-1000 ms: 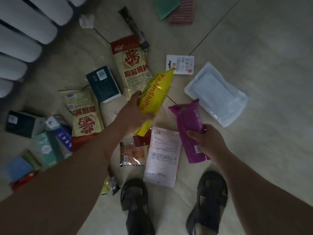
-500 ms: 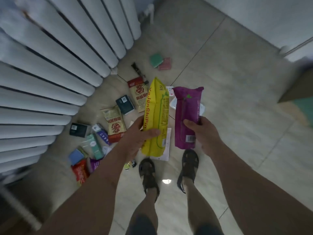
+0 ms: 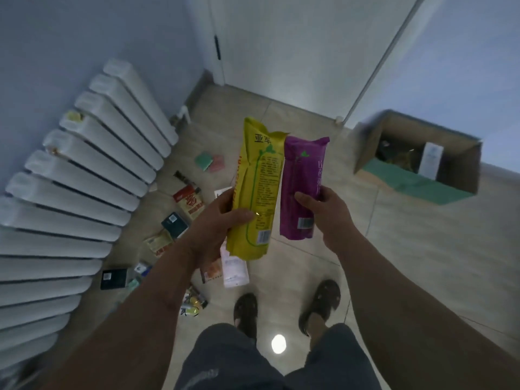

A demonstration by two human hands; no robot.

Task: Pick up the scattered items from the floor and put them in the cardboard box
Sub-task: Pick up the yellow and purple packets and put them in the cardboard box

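Clasped in the left hand (image 3: pixel 216 220), the yellow packet (image 3: pixel 257 190) stands nearly upright at frame centre, long axis vertical, top edge tipped slightly left. Beside it and touching along its edge, the purple packet (image 3: pixel 302 187) is pinched between thumb and fingers of the right hand (image 3: pixel 329 212), also upright. Both forearms reach up from the lower frame. At upper right, the cardboard box (image 3: pixel 416 156) lies open.

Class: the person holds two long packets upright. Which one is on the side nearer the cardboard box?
The purple packet, gripped by the right hand. It is on the cardboard box side, while the yellow packet in the left hand is toward the radiator.
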